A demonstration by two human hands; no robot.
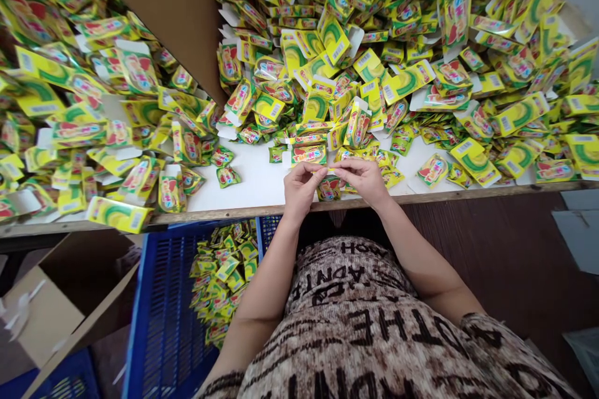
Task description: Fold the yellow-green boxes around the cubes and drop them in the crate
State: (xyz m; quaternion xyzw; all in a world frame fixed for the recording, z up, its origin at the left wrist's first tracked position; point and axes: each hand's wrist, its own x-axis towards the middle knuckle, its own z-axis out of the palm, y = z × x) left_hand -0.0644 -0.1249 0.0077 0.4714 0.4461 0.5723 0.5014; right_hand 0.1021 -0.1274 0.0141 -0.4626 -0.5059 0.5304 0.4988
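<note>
Fingertips [322,168] of both hands pinch something too small to make out, midway between the left hand [299,187] and right hand [362,177], its long axis unclear, above the white table [246,181]; a foil packet [329,188] lies just below, a yellow box [309,154] just beyond.

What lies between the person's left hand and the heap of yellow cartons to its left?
In the head view, white tabletop separates the left hand from the heap of yellow cartons, with a few small printed sachets lying on it.
</note>
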